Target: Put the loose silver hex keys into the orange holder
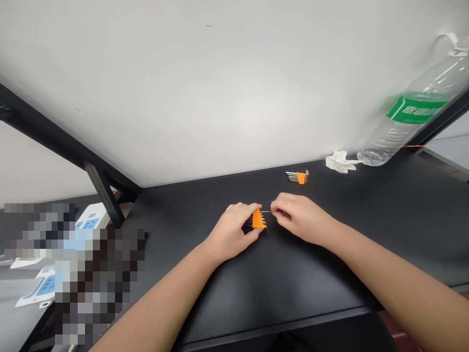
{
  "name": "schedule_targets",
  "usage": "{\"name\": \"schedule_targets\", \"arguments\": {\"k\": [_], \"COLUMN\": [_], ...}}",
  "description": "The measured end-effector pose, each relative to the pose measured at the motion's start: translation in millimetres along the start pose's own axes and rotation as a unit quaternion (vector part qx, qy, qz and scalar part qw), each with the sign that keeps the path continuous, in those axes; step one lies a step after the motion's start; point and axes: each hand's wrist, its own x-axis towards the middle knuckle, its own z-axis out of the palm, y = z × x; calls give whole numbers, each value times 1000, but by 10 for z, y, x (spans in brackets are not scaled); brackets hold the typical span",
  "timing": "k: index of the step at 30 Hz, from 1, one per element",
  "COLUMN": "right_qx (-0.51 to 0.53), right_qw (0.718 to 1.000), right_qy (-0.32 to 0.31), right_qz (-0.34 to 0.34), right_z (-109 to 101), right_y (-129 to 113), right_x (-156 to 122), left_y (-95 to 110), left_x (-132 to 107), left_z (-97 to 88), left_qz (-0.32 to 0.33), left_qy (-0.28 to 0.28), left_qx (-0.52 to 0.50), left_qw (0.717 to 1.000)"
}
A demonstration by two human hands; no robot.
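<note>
My left hand [234, 230] grips an orange hex key holder [258, 219] between thumb and fingers, just above the black tabletop. Several metal hex keys stick out of the holder's right side. Close on the right, my right hand [296, 215] pinches a thin hex key [266, 211] whose other end reaches the upper part of the holder. Whether that key sits inside a slot cannot be made out. Farther back lies a second orange holder with hex keys [301, 178], touched by neither hand.
A crumpled white tissue [341, 162] and a large clear bottle with a green label [414, 110] stand by the wall at the back right. White power strips [91, 220] are at the left, beyond a black metal frame [104, 193]. Part of that side is pixelated.
</note>
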Motion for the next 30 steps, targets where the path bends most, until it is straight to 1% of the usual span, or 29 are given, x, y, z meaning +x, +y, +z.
{"name": "schedule_targets", "arguments": {"k": [4, 10, 13, 15, 17, 18, 19, 21, 22, 23, 27, 30], "right_qx": [-6, -34, -26, 10, 110, 184, 264, 393, 431, 452, 472, 489], "right_qw": [999, 998, 998, 998, 994, 982, 962, 908, 888, 877, 870, 862], "right_qy": [20, 17, 18, 22, 14, 4, -8, -28, -33, -34, -24, -41], "right_qz": [-31, -47, -52, -49, -7, 30, 72, 141, 158, 162, 142, 128], "right_z": [16, -4, -25, -49, -77, -89, -99, -107, -104, -94, 1, 79], "right_y": [19, 33, 21, -5, -45, -66, -86, -116, -125, -130, -121, -101], "right_x": [-17, -51, -63, -64, -55, -48, -38, -17, -6, 5, 48, 76], "left_y": [2, 1, -6, -4, 5, 13, 23, 48, 63, 80, 177, 244], "left_x": [-4, -7, -6, -7, -10, -12, -14, -16, -16, -15, -7, -5], "left_z": [3, 3, 0, -2, -5, -6, -8, -15, -21, -30, -69, -84], "left_qz": [5, 3, 6, 9, 24, 34, 46, 62, 67, 72, 102, 123], "left_qy": [0, 1, -4, -8, -7, -2, 4, 17, 21, 21, 5, 2], "left_qx": [0, 1, 4, 9, 9, 6, 2, -5, -6, -2, 30, 25], "left_qw": [1000, 1000, 1000, 1000, 1000, 999, 999, 998, 997, 997, 994, 992]}}
